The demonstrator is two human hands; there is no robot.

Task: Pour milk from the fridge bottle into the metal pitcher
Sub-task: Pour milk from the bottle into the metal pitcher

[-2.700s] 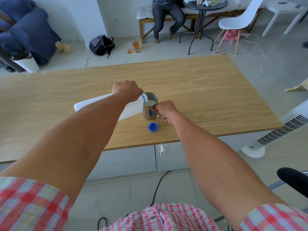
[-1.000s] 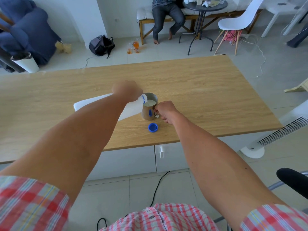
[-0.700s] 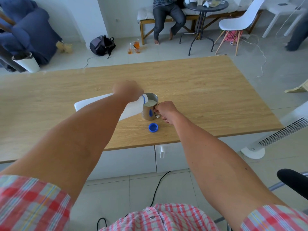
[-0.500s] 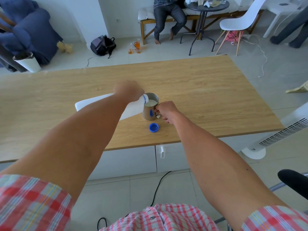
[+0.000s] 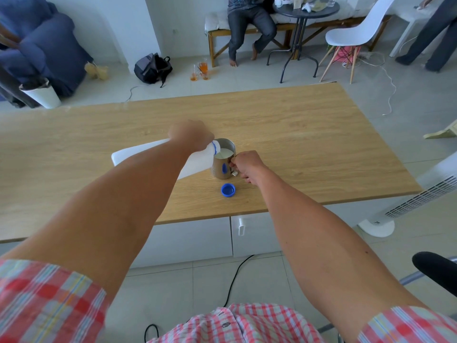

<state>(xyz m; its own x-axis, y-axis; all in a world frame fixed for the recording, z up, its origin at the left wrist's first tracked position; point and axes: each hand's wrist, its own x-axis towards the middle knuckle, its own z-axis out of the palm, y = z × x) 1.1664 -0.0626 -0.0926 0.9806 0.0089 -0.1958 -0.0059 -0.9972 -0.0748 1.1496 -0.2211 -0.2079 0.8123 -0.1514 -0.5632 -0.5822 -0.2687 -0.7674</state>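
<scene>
A white plastic milk bottle (image 5: 138,154) lies tilted almost flat above the wooden table (image 5: 309,144), its blue-ringed mouth over the rim of the metal pitcher (image 5: 220,167). My left hand (image 5: 190,134) grips the bottle near its neck. White milk fills much of the pitcher. My right hand (image 5: 246,164) holds the pitcher's handle on its right side. The bottle's blue cap (image 5: 228,190) lies on the table just in front of the pitcher.
A white tower fan (image 5: 418,194) stands right of the table. Beyond the table are a white chair (image 5: 356,35), a round dark side table (image 5: 306,11), a seated person (image 5: 249,23), a standing person's legs (image 5: 427,38), a backpack (image 5: 152,68) and a blue armchair (image 5: 39,45).
The bottle and pitcher stay in the same pose while milk keeps going in. A person has walked into view at the far right.
</scene>
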